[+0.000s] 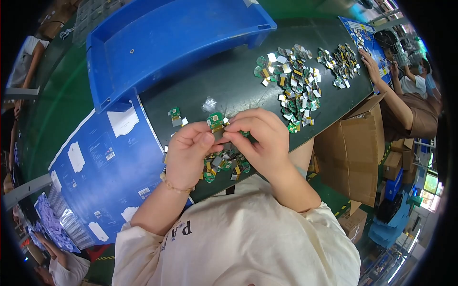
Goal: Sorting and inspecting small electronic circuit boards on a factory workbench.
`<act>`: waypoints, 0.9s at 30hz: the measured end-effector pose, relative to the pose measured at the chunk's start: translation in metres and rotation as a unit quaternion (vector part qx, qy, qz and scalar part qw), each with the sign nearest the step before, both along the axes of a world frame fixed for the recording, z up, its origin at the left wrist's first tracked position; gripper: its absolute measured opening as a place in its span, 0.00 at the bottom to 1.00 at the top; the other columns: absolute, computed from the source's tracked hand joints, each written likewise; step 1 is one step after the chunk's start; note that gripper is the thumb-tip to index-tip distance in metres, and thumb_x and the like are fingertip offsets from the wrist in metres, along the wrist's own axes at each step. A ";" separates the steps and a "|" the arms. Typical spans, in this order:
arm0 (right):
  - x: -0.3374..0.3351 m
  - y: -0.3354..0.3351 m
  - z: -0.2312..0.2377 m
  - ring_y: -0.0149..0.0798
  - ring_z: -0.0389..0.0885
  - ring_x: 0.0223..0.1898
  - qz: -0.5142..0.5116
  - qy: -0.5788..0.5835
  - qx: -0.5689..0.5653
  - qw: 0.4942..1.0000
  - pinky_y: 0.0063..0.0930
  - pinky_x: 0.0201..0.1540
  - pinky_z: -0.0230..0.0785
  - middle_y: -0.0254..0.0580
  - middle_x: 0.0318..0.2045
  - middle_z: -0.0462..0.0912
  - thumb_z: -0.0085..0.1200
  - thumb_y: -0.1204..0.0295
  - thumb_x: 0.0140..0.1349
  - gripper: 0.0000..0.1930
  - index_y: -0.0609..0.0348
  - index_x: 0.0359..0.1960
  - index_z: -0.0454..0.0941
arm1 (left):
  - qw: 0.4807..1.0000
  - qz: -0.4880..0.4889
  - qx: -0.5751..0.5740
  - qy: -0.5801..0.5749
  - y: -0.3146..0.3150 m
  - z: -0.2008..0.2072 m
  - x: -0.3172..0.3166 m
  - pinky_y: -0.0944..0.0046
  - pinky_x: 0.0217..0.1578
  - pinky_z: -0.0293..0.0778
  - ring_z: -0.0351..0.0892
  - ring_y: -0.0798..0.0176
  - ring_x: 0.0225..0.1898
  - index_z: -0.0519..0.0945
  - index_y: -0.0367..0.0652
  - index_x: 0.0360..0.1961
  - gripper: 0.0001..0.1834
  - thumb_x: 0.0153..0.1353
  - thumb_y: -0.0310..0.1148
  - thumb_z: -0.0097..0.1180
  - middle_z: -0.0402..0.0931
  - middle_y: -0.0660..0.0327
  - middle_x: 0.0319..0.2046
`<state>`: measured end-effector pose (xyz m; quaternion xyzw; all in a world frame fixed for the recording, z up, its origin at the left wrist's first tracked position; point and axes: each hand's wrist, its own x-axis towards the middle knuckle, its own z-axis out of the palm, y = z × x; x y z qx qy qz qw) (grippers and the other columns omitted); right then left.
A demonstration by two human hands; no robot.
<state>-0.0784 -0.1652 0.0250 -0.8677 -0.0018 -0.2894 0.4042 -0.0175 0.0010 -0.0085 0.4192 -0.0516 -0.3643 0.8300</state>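
Between my two hands is a small green circuit board (215, 119) with a gold-coloured strip at its lower edge. My left hand (190, 150) pinches it from the left between thumb and fingers. From the right, my right hand (256, 138) closes thumb and forefinger at its edge, by a small whitish piece (226, 122). Below my hands lies a loose group of similar boards (220, 163), partly hidden by them. Another green board (174, 113) with a silvery part rests on the dark table to the left. A crumpled clear plastic bit (208, 104) lies just beyond my hands.
A blue bin (191, 52) stands at the far side. Heaps of boards (300, 88) cover the table at right. Blue printed card (109, 167) lies left. A cardboard box (350, 152) stands against the table's right edge. Another person's arm (393, 102) reaches in at far right.
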 end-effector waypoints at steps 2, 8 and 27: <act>0.001 0.000 0.000 0.39 0.81 0.32 -0.010 0.006 -0.009 1.000 0.29 0.35 0.70 0.38 0.30 0.82 0.67 0.77 0.45 0.08 0.56 0.28 0.81 | 0.999 -0.015 0.029 -0.010 -0.002 0.006 0.001 0.68 0.43 0.79 0.83 0.62 0.43 0.78 0.33 0.48 0.14 0.65 0.31 0.55 0.80 0.56 0.44; 0.000 -0.003 -0.001 0.40 0.80 0.32 -0.016 0.015 -0.049 0.999 0.30 0.35 0.70 0.37 0.29 0.82 0.67 0.76 0.45 0.08 0.55 0.27 0.80 | 0.993 -0.036 0.083 -0.072 -0.001 0.005 0.004 0.70 0.43 0.78 0.82 0.63 0.45 0.77 0.32 0.50 0.15 0.65 0.28 0.55 0.81 0.56 0.43; 0.002 -0.006 -0.009 0.38 0.76 0.26 -0.009 -0.045 -0.089 0.995 0.29 0.28 0.66 0.35 0.27 0.81 0.66 0.77 0.43 0.09 0.54 0.26 0.79 | 0.961 0.016 0.180 -0.211 0.000 0.008 -0.002 0.72 0.39 0.77 0.80 0.69 0.36 0.81 0.32 0.44 0.10 0.62 0.24 0.58 0.81 0.58 0.38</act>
